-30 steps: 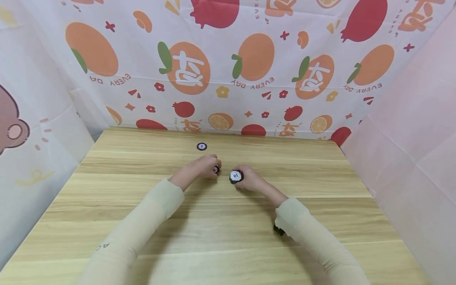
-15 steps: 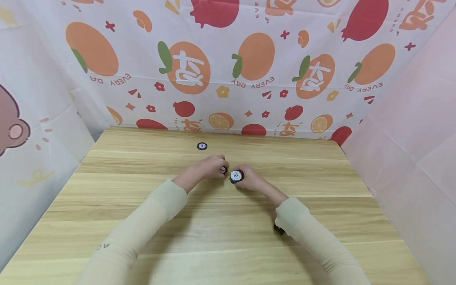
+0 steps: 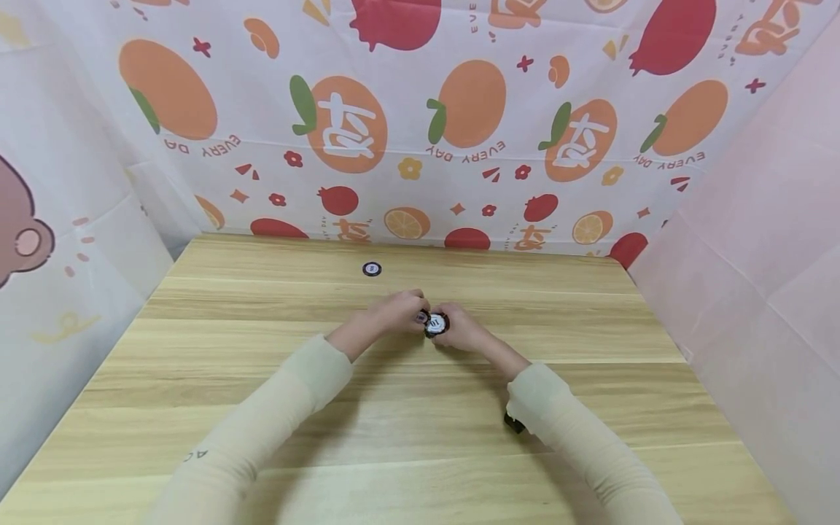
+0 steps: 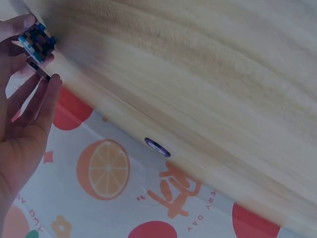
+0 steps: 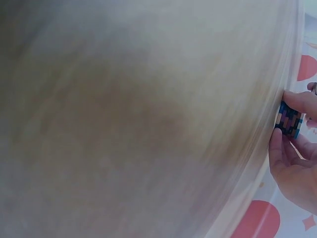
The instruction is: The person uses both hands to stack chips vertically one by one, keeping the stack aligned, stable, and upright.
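My right hand (image 3: 463,332) grips a short stack of poker chips (image 3: 436,324) on the table, thumb on one side and fingers on the other. A white "10" face tops the stack; the right wrist view shows the layered, multicoloured edges of the chips (image 5: 289,120). Close against its left side, my left hand (image 3: 399,311) pinches a single dark-rimmed poker chip (image 3: 421,316), tilted up. From the left wrist view that chip (image 4: 39,69) appears edge-on beside the stack (image 4: 37,42). Whether chip and stack touch I cannot tell.
Another dark-rimmed chip (image 3: 372,269) lies flat near the back of the wooden table (image 3: 394,437). A small black object (image 3: 514,423) shows beneath the right sleeve (image 3: 558,408). A fruit-printed curtain (image 3: 407,124) closes off the back edge.
My left hand has moved right with its chip, coming up to the stack. My right hand and the stack have barely moved. The chip at the back lies where it was.
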`<state>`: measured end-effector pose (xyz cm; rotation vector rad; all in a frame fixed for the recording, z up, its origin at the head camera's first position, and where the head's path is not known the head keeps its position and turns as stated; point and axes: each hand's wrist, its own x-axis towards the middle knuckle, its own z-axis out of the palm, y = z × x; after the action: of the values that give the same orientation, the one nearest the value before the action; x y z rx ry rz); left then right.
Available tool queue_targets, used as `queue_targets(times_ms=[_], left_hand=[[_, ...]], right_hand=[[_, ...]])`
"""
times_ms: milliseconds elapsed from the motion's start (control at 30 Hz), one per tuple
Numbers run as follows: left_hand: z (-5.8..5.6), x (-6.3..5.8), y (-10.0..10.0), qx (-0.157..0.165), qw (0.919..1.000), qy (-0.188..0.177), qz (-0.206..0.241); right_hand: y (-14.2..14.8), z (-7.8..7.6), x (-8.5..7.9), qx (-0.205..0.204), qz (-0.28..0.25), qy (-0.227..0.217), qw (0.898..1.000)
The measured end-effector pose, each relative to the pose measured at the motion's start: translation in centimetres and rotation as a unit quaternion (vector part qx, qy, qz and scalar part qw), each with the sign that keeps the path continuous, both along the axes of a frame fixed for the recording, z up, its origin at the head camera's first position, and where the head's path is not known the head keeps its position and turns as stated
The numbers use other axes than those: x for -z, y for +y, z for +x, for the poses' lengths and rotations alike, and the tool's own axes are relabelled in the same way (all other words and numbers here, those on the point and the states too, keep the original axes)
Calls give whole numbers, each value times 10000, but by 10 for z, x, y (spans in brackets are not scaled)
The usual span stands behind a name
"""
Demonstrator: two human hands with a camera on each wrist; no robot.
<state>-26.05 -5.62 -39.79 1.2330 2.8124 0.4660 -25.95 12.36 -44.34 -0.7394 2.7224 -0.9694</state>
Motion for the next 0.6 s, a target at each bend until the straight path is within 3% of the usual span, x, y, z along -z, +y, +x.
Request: queue_targets(times_ms=[200, 600], left_hand=[[2, 3, 7, 105, 9997, 70, 198], [5, 5, 20, -19, 9997, 178, 141]], right_hand=[[1, 1, -1, 23, 11, -50, 10000], [3, 3, -2, 35, 86, -69, 9999]])
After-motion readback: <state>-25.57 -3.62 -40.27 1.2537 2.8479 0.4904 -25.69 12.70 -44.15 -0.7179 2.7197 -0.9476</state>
